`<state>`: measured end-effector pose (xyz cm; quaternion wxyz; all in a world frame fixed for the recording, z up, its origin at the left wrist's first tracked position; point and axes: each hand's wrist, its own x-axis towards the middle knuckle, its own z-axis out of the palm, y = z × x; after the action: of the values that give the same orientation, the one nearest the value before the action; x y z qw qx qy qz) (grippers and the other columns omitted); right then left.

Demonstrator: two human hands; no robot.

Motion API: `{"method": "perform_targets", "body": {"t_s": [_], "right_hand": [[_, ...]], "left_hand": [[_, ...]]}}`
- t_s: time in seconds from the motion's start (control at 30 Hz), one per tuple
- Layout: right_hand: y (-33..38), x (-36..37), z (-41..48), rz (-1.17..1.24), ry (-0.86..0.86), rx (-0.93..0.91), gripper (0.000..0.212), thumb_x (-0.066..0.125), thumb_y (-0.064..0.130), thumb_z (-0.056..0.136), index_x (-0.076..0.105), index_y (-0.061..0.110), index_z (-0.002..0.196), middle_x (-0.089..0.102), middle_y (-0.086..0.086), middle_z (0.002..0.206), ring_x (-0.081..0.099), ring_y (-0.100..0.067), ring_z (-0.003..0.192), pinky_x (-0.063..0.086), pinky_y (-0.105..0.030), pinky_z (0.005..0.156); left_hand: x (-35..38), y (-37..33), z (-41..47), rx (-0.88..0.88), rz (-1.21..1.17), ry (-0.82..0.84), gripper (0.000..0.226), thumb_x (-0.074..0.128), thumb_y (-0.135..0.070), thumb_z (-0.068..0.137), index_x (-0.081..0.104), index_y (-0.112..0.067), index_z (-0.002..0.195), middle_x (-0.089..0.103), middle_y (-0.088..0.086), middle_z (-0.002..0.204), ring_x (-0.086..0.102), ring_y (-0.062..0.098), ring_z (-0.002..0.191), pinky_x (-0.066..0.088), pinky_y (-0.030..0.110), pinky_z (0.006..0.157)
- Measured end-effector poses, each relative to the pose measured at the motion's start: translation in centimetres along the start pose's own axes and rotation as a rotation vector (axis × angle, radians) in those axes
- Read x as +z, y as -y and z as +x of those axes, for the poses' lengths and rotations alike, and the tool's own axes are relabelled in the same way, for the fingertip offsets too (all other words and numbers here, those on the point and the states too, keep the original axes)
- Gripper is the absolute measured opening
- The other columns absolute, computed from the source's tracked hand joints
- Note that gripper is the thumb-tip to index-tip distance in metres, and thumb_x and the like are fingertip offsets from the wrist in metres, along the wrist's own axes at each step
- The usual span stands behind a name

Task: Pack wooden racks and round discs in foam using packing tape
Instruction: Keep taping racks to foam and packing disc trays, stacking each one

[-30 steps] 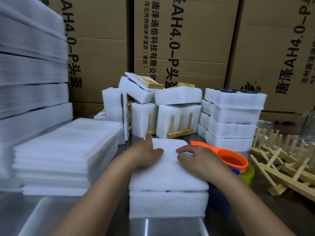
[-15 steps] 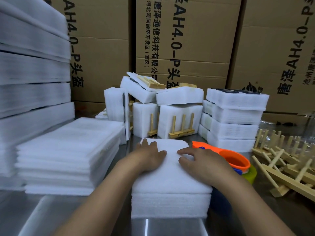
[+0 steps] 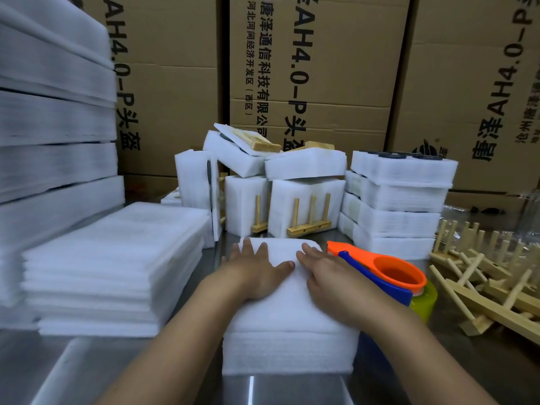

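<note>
Big brown boxes (image 3: 321, 83) w/ black print stand at the back. On the metal table (image 3: 73, 372), front & center, sits a foam pack (image 3: 289, 340). L hand (image 3: 254, 273) lies flat on its top, fingers straight & spread, holding nothing. R hand (image 3: 330, 276) is next to it, also flat, pressing the foam. Tape gun (image 3: 388, 273) is just beside the pack, on the right. Foam sheets (image 3: 117, 258) are piled at left. Wrapped packs (image 3: 306, 206) stand behind. Bare racks (image 3: 491, 276) lie in a heap at right. Dark discs (image 3: 394, 154) sit on the top right pack.
</note>
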<state>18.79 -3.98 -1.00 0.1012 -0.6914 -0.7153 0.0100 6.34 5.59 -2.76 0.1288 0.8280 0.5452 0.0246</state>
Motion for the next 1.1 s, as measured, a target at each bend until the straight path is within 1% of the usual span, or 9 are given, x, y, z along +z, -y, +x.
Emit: {"method": "perform_targets", "body": {"t_s": [0.13,0.27,0.4,0.53,0.6,0.73,0.83,0.97,1.1], "right_hand": [[-0.2,0.0,-0.3,0.04,-0.02,0.05,0.043,0.031,0.009,0.099,0.043,0.011,0.14,0.041,-0.007,0.146,0.038,-0.022,0.133,0.031,-0.032,0.109],[0.1,0.8,0.0,0.167,-0.143,0.115,0.036,0.037,0.029,0.099,0.065,0.007,0.098,0.064,-0.006,0.111,0.052,-0.023,0.117,0.043,-0.039,0.097],[0.4,1.2,0.4,0.128,-0.123,0.123,0.042,0.029,0.035,0.101,0.063,0.011,0.105,0.06,-0.003,0.116,0.051,-0.022,0.116,0.042,-0.037,0.093],[0.7,0.9,0.4,0.075,-0.107,0.112,0.037,0.027,0.03,0.102,0.053,0.011,0.084,0.058,-0.009,0.1,0.051,-0.025,0.095,0.039,-0.036,0.075],[0.8,0.9,0.8,0.018,-0.14,0.121,0.037,0.026,0.028,0.102,0.039,0.015,0.069,0.056,-0.01,0.09,0.046,-0.025,0.084,0.031,-0.032,0.065],[0.9,1.2,1.8,-0.094,-0.161,0.137,0.039,0.026,0.022,0.101,0.023,0.017,0.063,0.028,-0.001,0.067,0.037,-0.028,0.079,0.013,-0.027,0.048],[1.2,2.1,2.2,-0.062,-0.254,0.19,0.021,0.032,0.014,0.097,0.042,0.01,0.079,0.048,-0.006,0.087,0.052,-0.028,0.097,0.025,-0.027,0.058],[1.0,2.5,1.9,0.141,-0.243,0.233,0.025,0.035,0.02,0.097,0.048,0.006,0.114,0.047,-0.01,0.12,0.043,-0.025,0.114,0.039,-0.033,0.086],[0.5,2.7,2.1,0.075,-0.113,0.226,0.045,0.026,0.024,0.101,0.033,0.004,0.141,0.024,-0.016,0.152,0.015,-0.031,0.142,0.013,-0.043,0.116]], "left_hand": [[0.1,0.0,0.1,-0.006,0.008,-0.002,0.083,0.019,-0.072,0.087,-0.003,-0.024,0.151,-0.015,0.006,0.158,-0.014,0.029,0.144,-0.002,0.046,0.116],[0.1,-0.1,0.1,0.001,0.027,-0.011,0.082,0.018,-0.07,0.088,-0.003,-0.023,0.151,-0.015,0.007,0.158,-0.013,0.03,0.144,-0.001,0.046,0.117],[0.0,-0.1,0.1,0.005,0.03,-0.006,0.08,0.018,-0.068,0.089,-0.004,-0.022,0.151,-0.015,0.007,0.158,-0.013,0.031,0.144,-0.001,0.046,0.116],[0.0,-0.2,-0.1,0.008,0.02,-0.005,0.081,0.017,-0.07,0.088,-0.004,-0.022,0.151,-0.015,0.008,0.158,-0.012,0.032,0.144,-0.001,0.045,0.116],[-0.1,-0.2,-0.2,0.008,0.011,-0.002,0.082,0.017,-0.071,0.088,-0.003,-0.022,0.151,-0.015,0.008,0.158,-0.012,0.031,0.144,-0.001,0.044,0.115],[-0.1,-0.3,-0.4,0.01,0.006,0.003,0.083,0.015,-0.071,0.087,-0.004,-0.022,0.151,-0.015,0.008,0.158,-0.012,0.031,0.144,-0.001,0.044,0.116],[-0.1,-0.3,-0.4,0.009,0.014,-0.001,0.081,0.017,-0.069,0.089,-0.004,-0.021,0.151,-0.016,0.009,0.157,-0.012,0.032,0.144,-0.001,0.043,0.116],[0.0,-0.2,-0.2,0.002,0.006,-0.002,0.08,0.019,-0.068,0.09,-0.004,-0.022,0.151,-0.016,0.009,0.157,-0.011,0.033,0.144,-0.001,0.044,0.116],[-0.2,-0.4,-0.7,-0.007,0.022,0.009,0.078,0.018,-0.066,0.091,-0.004,-0.02,0.151,-0.015,0.01,0.157,-0.011,0.033,0.144,-0.001,0.044,0.115]]}}
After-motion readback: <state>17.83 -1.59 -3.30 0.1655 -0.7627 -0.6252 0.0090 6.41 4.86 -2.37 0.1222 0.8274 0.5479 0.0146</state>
